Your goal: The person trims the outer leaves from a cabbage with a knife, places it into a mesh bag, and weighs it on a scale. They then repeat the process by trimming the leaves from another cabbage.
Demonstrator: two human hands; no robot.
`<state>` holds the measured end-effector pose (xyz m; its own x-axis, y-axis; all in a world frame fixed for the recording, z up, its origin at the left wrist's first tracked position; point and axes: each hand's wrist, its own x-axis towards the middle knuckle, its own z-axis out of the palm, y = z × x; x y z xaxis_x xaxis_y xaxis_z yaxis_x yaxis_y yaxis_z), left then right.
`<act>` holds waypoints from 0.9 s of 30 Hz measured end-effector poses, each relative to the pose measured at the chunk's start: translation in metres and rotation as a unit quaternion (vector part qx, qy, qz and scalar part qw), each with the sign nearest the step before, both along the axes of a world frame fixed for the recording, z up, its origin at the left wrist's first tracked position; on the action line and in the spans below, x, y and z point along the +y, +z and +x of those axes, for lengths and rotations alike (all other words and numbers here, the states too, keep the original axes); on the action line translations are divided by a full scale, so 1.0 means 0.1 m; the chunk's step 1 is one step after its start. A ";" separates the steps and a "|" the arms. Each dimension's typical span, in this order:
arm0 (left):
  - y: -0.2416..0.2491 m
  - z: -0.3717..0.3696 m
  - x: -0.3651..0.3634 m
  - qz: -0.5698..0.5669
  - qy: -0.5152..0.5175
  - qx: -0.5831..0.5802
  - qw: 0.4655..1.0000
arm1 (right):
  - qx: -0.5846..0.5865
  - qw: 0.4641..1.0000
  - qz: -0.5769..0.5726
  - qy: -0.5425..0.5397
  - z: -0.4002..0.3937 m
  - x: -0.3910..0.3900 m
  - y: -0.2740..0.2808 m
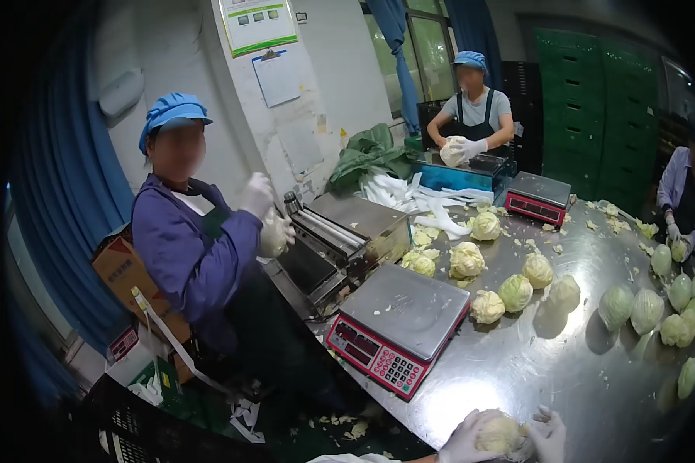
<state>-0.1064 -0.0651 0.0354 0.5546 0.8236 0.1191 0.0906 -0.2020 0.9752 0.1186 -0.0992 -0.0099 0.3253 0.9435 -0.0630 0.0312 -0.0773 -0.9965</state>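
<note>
At the bottom edge, a pale cabbage (499, 434) is held low over the metal table. My left hand (462, 441), in a white glove, is wrapped round its left side. On the other side my right hand (547, 437), also gloved, grips it with bent fingers. Something thin and clear, perhaps plastic film, shows between the cabbage and the right hand; I cannot make it out well. Nearest to my hands stands a red scale (398, 324) with a bare steel plate. Beyond it are several peeled cabbages, among them a greenish one (515, 293).
Several wrapped cabbages (647, 311) stand at the right of the steel table (486, 359). A co-worker (197, 239) at left holds a cabbage beside a wrapping machine (328, 251). Two more people work at the back and far right. A second scale (539, 197) stands farther off.
</note>
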 end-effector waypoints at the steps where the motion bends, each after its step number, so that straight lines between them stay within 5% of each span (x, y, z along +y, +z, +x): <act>1: 0.07 0.09 0.04 0.131 0.015 0.055 0.990 | 0.000 1.000 0.005 -0.001 -0.10 0.00 0.19; 3: 0.12 0.25 0.13 0.381 0.053 0.159 0.909 | -0.244 0.966 -0.014 0.085 -0.28 -0.01 0.56; 4: 0.10 0.32 0.17 0.384 0.059 0.160 0.907 | -0.245 0.965 -0.009 0.089 -0.22 0.04 0.51; 6: 0.00 0.49 0.29 0.300 -0.025 0.154 0.941 | -0.243 0.944 -0.219 0.031 -0.07 0.13 0.34; 7: -0.06 0.58 0.35 0.254 -0.069 0.148 0.953 | -0.159 0.966 -0.200 0.032 -0.06 0.06 0.46; 10: -0.20 0.74 0.46 0.109 -0.199 0.130 0.965 | -0.162 0.985 -0.058 -0.018 0.30 0.08 -0.37; 11: -0.06 0.70 0.44 0.106 -0.198 0.133 0.965 | -0.158 0.986 -0.059 -0.016 0.36 0.09 -0.47; 13: 0.44 0.62 0.39 0.280 -0.135 0.192 0.931 | -0.159 0.986 -0.021 -0.035 0.38 0.10 -0.55; 16: 0.55 0.66 0.39 0.286 -0.144 0.277 0.906 | -0.216 0.973 -0.073 -0.015 0.21 0.15 0.00; 20: -0.21 0.73 0.45 0.236 -0.093 0.083 0.964 | -0.315 0.949 0.010 0.012 0.16 0.04 0.08; 23: -0.42 0.75 0.50 0.320 -0.073 0.212 0.920 | -0.201 0.968 -0.139 0.055 0.19 0.09 -0.11; 25: -0.43 0.70 0.60 0.245 -0.028 0.256 0.935 | -0.210 0.972 -0.049 -0.095 0.23 0.28 -0.47; 27: -0.42 0.87 0.50 0.153 -0.039 0.286 0.945 | -0.089 0.987 -0.122 -0.049 0.20 0.31 -0.06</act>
